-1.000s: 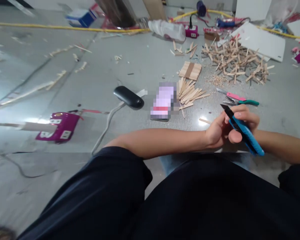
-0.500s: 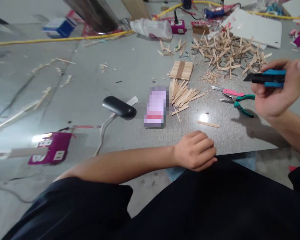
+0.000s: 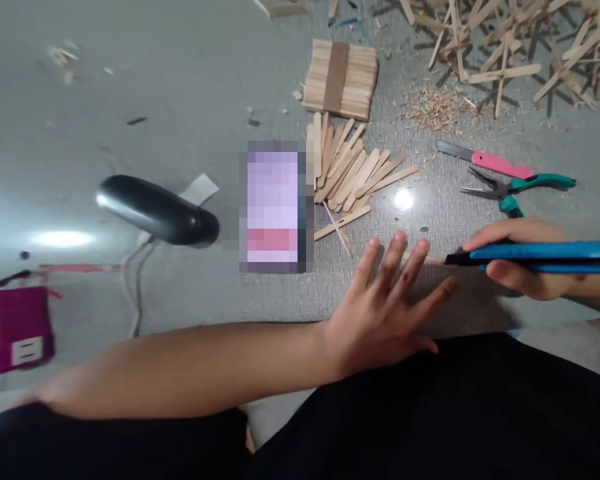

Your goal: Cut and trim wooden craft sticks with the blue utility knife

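My left hand point(image 3: 387, 307) lies with its fingers spread near the table's front edge, its fingertips over a single wooden stick point(image 3: 433, 259) that is mostly covered. From the right, my right hand point(image 3: 525, 257) grips a blue and black utility knife point(image 3: 555, 257). The knife's black tip meets the visible end of that stick. Beyond my right hand lie pliers with green handles point(image 3: 503, 192) and a pink-handled knife point(image 3: 500, 163). Loose wooden sticks point(image 3: 355, 170) are fanned out beyond my left hand.
A phone point(image 3: 273, 207) lies left of the loose sticks, with a banded stick bundle point(image 3: 357, 83) behind them. Crossed sticks point(image 3: 505, 50) are heaped at the back right, near wood chips point(image 3: 440, 110). At left are a black oval device point(image 3: 157, 210) with a cable and a purple box point(image 3: 15, 330).
My left hand has opened from a loose fist and spread over the stick. My right hand has brought the blue knife down and left to it. The view has moved closer to the table.
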Action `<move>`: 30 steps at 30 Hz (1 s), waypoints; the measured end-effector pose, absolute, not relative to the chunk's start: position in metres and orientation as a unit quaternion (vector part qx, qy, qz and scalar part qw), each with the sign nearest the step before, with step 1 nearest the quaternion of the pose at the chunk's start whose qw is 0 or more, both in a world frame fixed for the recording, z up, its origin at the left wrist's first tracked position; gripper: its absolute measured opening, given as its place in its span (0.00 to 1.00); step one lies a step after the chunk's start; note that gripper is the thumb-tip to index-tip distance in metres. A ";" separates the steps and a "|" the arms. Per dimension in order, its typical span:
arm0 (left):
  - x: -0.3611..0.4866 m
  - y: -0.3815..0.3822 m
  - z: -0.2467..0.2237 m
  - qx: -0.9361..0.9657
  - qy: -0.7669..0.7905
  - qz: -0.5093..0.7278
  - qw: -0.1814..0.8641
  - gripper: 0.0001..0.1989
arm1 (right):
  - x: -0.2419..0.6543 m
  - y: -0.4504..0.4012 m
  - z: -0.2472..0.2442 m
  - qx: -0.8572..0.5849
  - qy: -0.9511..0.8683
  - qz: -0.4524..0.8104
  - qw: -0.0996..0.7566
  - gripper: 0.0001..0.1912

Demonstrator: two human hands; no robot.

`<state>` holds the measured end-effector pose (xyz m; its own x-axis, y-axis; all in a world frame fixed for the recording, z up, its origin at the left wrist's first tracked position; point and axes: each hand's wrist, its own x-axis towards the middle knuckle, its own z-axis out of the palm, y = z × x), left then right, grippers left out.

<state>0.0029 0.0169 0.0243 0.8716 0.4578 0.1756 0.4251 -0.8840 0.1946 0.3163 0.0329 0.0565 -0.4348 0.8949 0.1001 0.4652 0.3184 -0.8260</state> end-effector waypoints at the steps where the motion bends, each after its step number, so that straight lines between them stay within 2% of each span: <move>1: 0.003 0.017 0.024 0.963 0.234 0.098 0.090 0.55 | 0.316 0.036 0.058 -0.459 -0.751 0.385 0.279 0.17; 5: 0.001 0.019 0.020 0.955 0.241 0.081 0.153 0.58 | 0.310 0.040 0.057 -0.483 -0.739 0.380 0.278 0.16; 7: 0.001 0.021 0.018 0.951 0.241 0.087 0.176 0.58 | 0.307 0.039 0.054 -0.431 -0.779 0.361 0.279 0.14; 10: 0.001 0.024 0.016 0.949 0.234 0.091 0.192 0.56 | 0.305 0.041 0.049 -0.346 -0.829 0.332 0.289 0.17; 14: 0.002 0.029 0.015 0.948 0.229 0.079 0.208 0.54 | 0.304 0.043 0.046 -0.310 -0.853 0.309 0.283 0.18; 21: 0.004 0.031 0.020 0.943 0.244 0.059 0.220 0.53 | 0.309 0.043 0.041 -0.439 -0.778 0.354 0.277 0.17; 27: 0.006 0.032 0.022 0.943 0.246 0.052 0.217 0.52 | 0.306 0.039 0.037 -0.452 -0.759 0.334 0.328 0.13; 30: 0.006 0.032 0.022 0.942 0.246 0.052 0.221 0.52 | 0.306 0.036 0.039 -0.472 -0.753 0.329 0.319 0.11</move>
<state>0.0058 0.0323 0.0217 0.8733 0.4870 -0.0108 0.4411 -0.7811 0.4419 0.3058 0.0357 0.0391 -0.3501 0.9212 0.1701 0.5004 0.3374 -0.7973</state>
